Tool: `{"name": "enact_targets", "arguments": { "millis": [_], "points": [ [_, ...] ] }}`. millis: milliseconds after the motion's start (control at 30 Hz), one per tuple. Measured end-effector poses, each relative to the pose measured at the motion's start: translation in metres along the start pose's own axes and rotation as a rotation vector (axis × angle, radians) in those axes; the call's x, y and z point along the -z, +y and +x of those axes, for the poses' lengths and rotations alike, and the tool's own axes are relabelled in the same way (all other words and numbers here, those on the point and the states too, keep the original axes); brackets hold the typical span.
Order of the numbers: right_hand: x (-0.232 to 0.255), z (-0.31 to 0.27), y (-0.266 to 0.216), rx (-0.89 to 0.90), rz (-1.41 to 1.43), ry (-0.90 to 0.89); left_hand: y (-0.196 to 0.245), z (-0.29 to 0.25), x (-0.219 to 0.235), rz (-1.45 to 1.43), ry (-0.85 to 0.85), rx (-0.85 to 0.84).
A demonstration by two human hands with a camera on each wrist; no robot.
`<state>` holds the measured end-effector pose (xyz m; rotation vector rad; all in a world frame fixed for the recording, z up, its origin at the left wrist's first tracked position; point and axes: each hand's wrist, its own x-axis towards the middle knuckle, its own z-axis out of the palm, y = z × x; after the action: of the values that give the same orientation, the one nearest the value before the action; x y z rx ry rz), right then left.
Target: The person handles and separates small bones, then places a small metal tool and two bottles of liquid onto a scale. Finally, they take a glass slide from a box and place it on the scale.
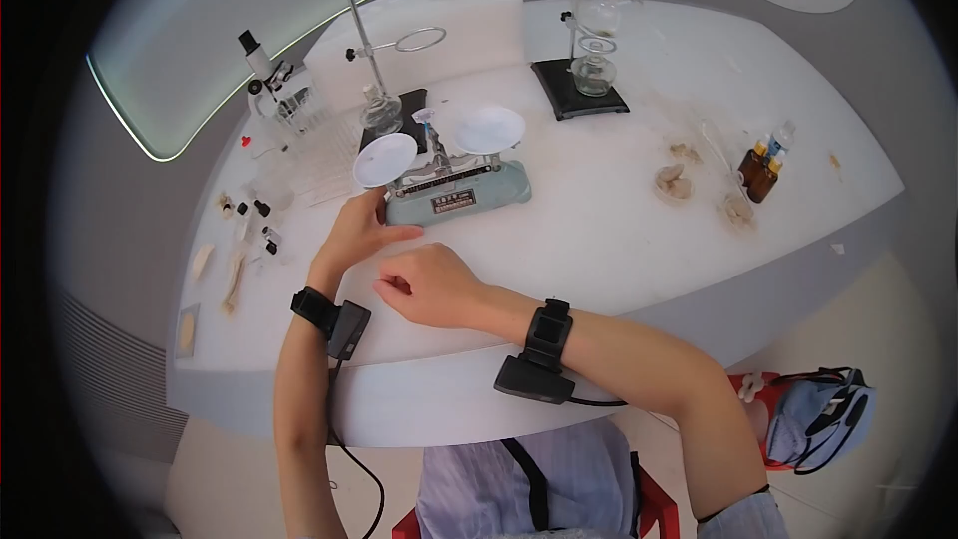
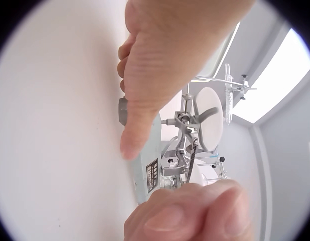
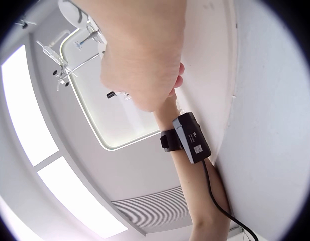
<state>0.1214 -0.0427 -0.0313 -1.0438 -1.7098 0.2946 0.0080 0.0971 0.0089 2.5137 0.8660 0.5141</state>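
Observation:
A light teal balance scale (image 1: 499, 190) with two white pans (image 1: 385, 160) stands on the white table. At the left end of its base, my left hand (image 1: 351, 233) holds on, with the thumb along the front side and the fingers round the end. The left wrist view shows that thumb lying by the base (image 2: 154, 143), next to a grey end knob (image 2: 123, 111). Just in front of the scale, my right hand (image 1: 436, 284) is curled into a loose fist near the left thumb. Nothing shows in it.
Behind the scale stand an iron stand with a ring (image 1: 421, 40), an alcohol lamp (image 1: 380, 112) and a microscope (image 1: 264, 65). A second stand base (image 1: 579, 105) carries glassware. Brown bottles (image 1: 760, 180) stand on the right; small black-capped bottles (image 1: 269, 238) lie on the left.

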Motion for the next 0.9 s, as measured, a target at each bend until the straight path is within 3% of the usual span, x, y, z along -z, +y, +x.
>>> {"name": "enact_targets", "arguments": {
  "millis": [100,500,600,700,767,900],
  "points": [
    [0.002,0.0,-0.002,-0.074,0.006,-0.056,-0.001,-0.002,0.004,0.005,-0.02,0.015],
    [0.002,0.001,-0.003,-0.05,0.011,-0.055,-0.02,-0.002,-0.004,-0.101,0.052,-0.044],
    [0.001,-0.001,0.0,0.008,-0.06,-0.029,-0.036,0.002,-0.012,-0.132,0.029,-0.032],
    [0.006,0.0,-0.004,-0.052,-0.04,-0.057,-0.028,-0.001,-0.008,-0.151,0.067,0.04],
    [0.005,0.001,-0.004,-0.048,-0.036,-0.024,-0.019,-0.004,-0.008,-0.414,0.151,0.058],
    [0.004,0.001,-0.003,-0.014,-0.04,0.009,-0.044,0.0,-0.015,-0.543,0.2,0.053]
  ]
}}
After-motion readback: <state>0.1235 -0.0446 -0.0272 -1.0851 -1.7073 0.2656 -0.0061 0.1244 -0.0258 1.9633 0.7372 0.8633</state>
